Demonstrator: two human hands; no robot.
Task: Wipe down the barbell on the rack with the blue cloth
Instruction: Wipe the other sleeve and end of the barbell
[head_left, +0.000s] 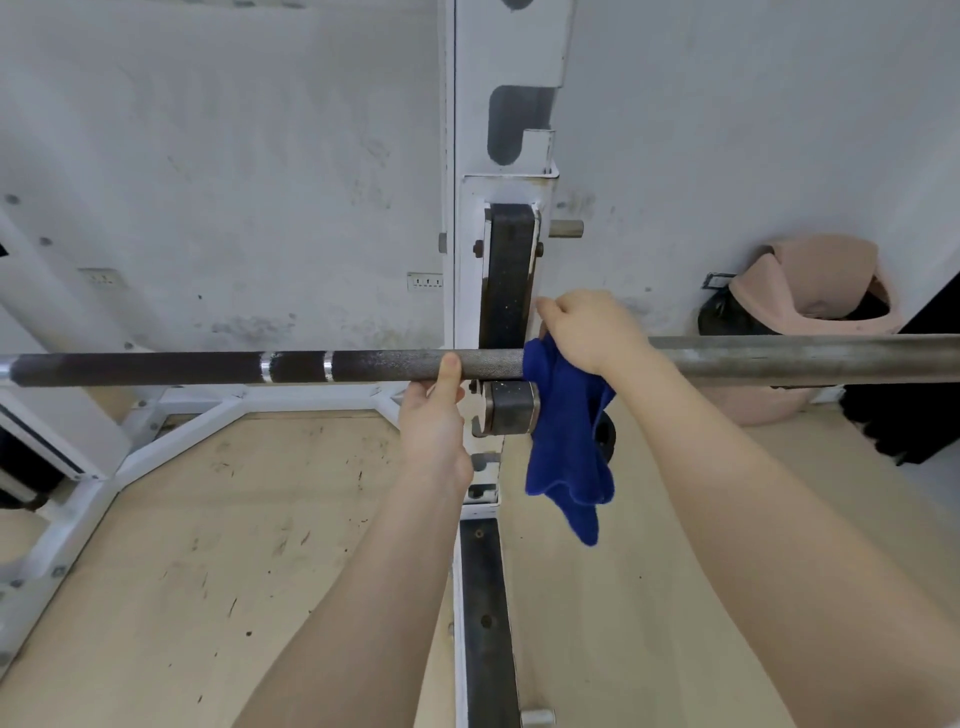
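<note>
**Coach:** While the barbell (363, 366) lies in the hook of the white rack (470, 291), where is the wiping hand?

**Trainee:** The right hand (587, 332) is closed over the bar just to the right of the upright, fingers curled over the top with the blue cloth (563, 441) pinched between palm and steel. Most of the cloth hangs loose below the bar, in front of the hook. The left hand (434, 415) grips the bar from beneath just left of the upright, thumb pressed up against the knurling.

**Coach:** How would you do this stroke well?

**Trainee:** I'd gather more of that hanging cloth into the palm so it wraps the shaft all round, not only the top. Then squeeze firmly and slide along the bar, twisting the wrist a little so the cloth gets into the knurling. The left hand should hold the bar down so it can't roll or ride out of the hook.

**Coach:** And the lie of the bar?

**Trainee:** Its long axis runs level, straight across the upright from left to right. The dark knurled stretch with two bright rings extends left of the rack; the paler, scuffed stretch runs off to the right. So strokes follow that line, out from the upright.
</note>
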